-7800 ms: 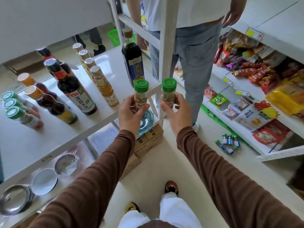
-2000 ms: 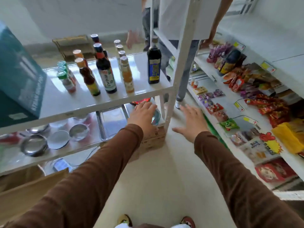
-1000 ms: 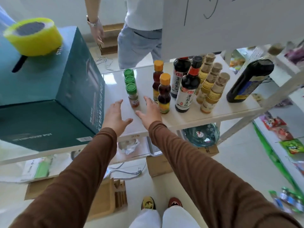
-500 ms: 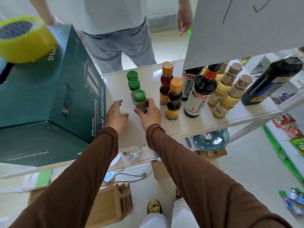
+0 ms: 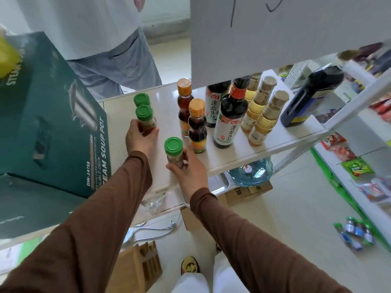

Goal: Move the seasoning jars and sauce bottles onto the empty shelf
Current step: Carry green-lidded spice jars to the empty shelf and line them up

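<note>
Both arms are seen stretched forward from the bottom of the view in brown sleeves, towards the white shelf (image 5: 243, 153); the left hand (image 5: 138, 137) is held palm-down over the shelf's left part, near the teal box (image 5: 53, 123), and its fingers and thumb are curled round a green-capped seasoning jar (image 5: 146, 120), which is upright; whether that jar rests on the shelf or is lifted clear cannot be told. Just behind it, towards the shelf's back edge, a 2nd green-capped jar (image 5: 141, 100) is seen standing, untouched.

The right hand (image 5: 189, 168) is placed at the shelf's front edge, wrist bent slightly inward; a 3rd green-capped jar (image 5: 174, 152) is gripped by it, with the thumb on the jar's near left side and the fingers wrapped behind on the right; the jar is held upright close over the front edge, apart from the other 2 jars.

To the right of the hands, 2 orange-capped bottles (image 5: 196, 125) are lined front to back in the middle of the shelf; 2 dark soy sauce bottles (image 5: 230, 119) are set beside them; pale yellow bottles (image 5: 266, 117) with tan caps are ranged further right; a large dark bottle (image 5: 306, 100) is seen at the shelf's right end, near the white upright post (image 5: 357, 102). A person in grey trousers (image 5: 118, 62) is seen behind the shelf's back edge.
</note>
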`<action>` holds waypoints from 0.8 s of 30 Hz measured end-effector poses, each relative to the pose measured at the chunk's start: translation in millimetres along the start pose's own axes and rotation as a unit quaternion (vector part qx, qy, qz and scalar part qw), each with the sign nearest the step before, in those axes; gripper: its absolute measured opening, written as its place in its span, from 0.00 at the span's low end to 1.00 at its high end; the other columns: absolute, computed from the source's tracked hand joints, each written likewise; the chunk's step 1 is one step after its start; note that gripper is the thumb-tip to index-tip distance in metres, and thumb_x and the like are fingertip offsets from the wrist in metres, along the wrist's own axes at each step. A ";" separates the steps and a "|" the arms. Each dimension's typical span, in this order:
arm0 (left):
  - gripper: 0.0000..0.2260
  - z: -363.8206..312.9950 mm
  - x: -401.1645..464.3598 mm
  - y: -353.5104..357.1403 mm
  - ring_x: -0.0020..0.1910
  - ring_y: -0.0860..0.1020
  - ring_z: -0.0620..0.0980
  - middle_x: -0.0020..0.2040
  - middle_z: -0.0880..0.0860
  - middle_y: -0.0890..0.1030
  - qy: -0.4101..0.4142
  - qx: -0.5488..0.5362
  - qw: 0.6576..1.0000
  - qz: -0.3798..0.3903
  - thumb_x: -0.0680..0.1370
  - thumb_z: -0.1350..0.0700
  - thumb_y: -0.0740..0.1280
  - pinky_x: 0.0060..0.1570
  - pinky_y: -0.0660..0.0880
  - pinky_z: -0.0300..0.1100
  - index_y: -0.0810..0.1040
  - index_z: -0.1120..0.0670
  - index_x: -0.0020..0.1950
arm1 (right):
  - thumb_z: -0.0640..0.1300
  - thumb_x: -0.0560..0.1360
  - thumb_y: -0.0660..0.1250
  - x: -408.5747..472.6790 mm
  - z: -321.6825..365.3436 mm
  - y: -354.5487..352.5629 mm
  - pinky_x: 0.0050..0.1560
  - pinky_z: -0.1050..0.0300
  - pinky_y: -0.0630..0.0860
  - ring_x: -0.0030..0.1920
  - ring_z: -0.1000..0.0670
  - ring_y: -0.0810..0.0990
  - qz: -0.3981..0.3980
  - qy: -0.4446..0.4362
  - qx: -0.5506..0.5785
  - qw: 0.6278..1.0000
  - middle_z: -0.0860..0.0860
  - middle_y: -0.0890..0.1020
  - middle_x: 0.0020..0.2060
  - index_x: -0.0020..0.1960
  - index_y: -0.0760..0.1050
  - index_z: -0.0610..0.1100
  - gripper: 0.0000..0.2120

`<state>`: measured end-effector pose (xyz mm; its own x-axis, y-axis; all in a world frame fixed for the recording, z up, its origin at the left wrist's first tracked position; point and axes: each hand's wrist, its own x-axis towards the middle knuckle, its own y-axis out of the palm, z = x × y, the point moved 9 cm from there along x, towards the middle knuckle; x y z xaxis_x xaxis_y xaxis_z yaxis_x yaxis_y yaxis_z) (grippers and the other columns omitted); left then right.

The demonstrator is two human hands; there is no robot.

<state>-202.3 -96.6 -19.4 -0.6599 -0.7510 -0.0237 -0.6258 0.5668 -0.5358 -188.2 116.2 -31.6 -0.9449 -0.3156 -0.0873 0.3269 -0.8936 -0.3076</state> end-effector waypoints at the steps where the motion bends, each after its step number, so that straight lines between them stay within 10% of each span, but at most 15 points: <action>1: 0.17 1.1 -3.7 -2.0 0.53 0.81 0.50 0.54 0.50 0.83 0.002 -0.002 1.000 -0.001 0.72 0.53 0.75 0.55 0.73 0.37 0.75 0.53 0.56 | 0.51 0.70 0.75 -3.8 1.8 -3.9 0.59 0.47 0.78 0.53 0.53 0.80 -0.005 -0.008 0.007 1.000 0.56 0.82 0.53 0.60 0.70 0.57 0.22; 12: 0.15 -48.7 -146.8 -18.2 0.50 0.82 0.48 0.50 0.49 0.83 0.092 -0.082 0.990 0.076 0.71 0.52 0.77 0.56 0.79 0.50 0.76 0.49 0.54 | 0.50 0.72 0.75 -46.4 22.2 -123.8 0.56 0.51 0.80 0.53 0.57 0.78 -0.136 -0.047 0.045 0.989 0.55 0.80 0.51 0.60 0.73 0.49 0.20; 24: 0.15 -241.0 -285.2 149.9 0.47 0.78 0.33 0.50 0.44 0.83 0.208 -0.153 0.922 0.289 0.73 0.55 0.76 0.47 0.72 0.25 0.79 0.51 0.58 | 0.49 0.69 0.77 -112.6 -3.3 -380.9 0.59 0.48 0.79 0.50 0.55 0.82 -0.349 0.001 0.053 0.936 0.55 0.84 0.49 0.58 0.76 0.49 0.20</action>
<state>-208.2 284.1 110.5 -0.9824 -0.1355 0.1288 -0.1664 0.9481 -0.2712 -206.4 493.2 92.3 -0.9291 0.3565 0.0985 -0.3693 -0.9088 -0.1941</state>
